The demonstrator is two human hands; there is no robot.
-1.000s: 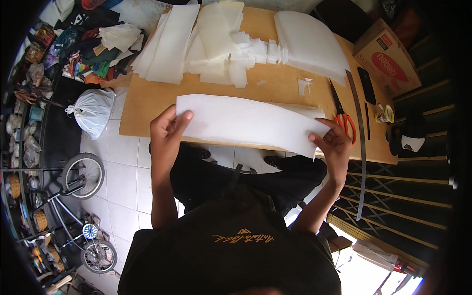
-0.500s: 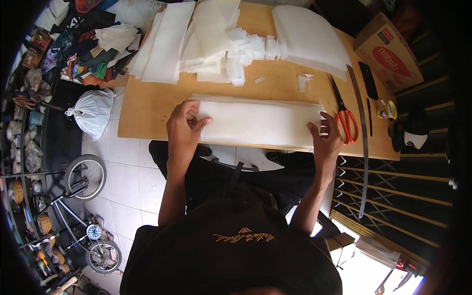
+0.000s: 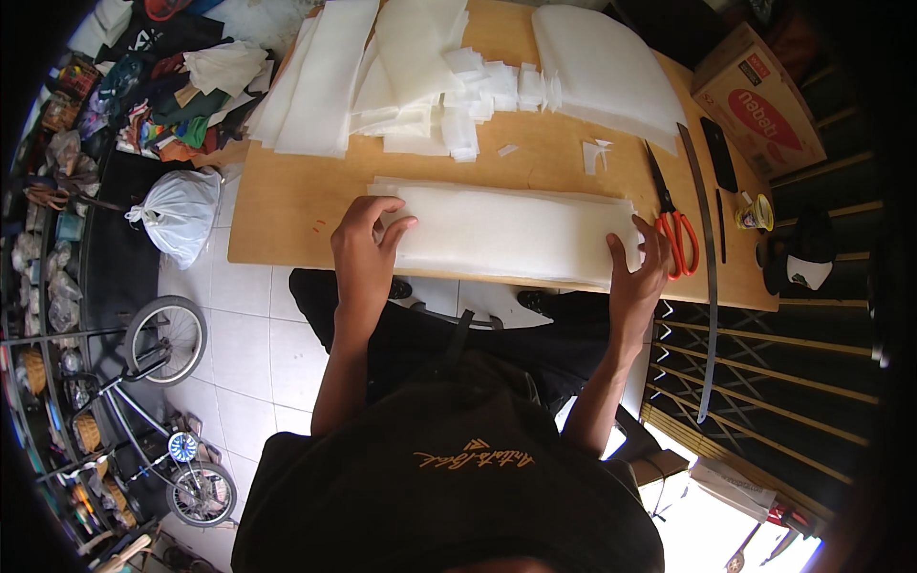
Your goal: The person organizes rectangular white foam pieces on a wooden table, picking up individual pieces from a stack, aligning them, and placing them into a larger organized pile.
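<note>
A long, narrow stack of thin white translucent sheets [image 3: 506, 232] lies along the near edge of the wooden table, its layers slightly uneven at the far side and the ends. My left hand [image 3: 368, 239] grips its left end, fingers curled and thumb resting on top. At the other end my right hand [image 3: 638, 263] has its thumb on the top sheet and its bent fingers round the right edge. Just beyond that hand lie black scissors with orange handles [image 3: 680, 244], their blades pointing away.
Across the table's [image 3: 287, 215] far side lie long white strips [image 3: 320, 81], small white offcuts [image 3: 487, 88] and a broad curved-edged stack [image 3: 602, 72]. A long metal ruler [image 3: 710, 267], black phone [image 3: 718, 155], yellow cup [image 3: 755, 214] and carton [image 3: 759, 105] stand at the right.
Both hands have shifted slightly to the right along the stack's ends. The right fingers have moved a little over the edge; the stack itself has hardly moved.
</note>
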